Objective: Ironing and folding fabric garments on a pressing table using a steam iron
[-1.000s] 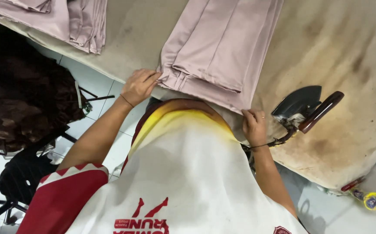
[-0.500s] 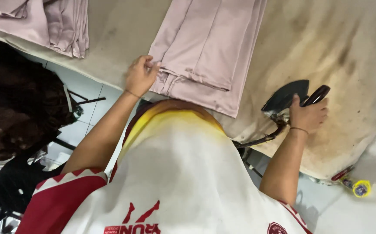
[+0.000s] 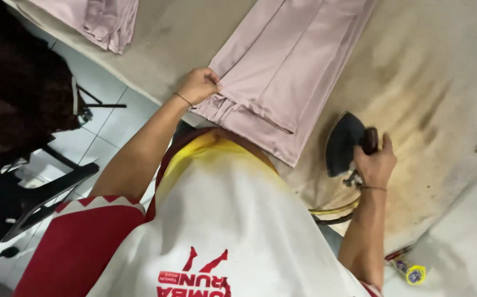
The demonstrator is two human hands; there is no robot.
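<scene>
The left hand (image 3: 197,85) pinches the near left corner of the folded pink cloth (image 3: 288,71), which lies flat on the stained ironing pad (image 3: 442,82). The right hand (image 3: 375,162) is clenched around the handle of the iron (image 3: 344,144), which is tilted on the pad just right of the cloth. A second pink stack (image 3: 98,19) lies far left.
</scene>
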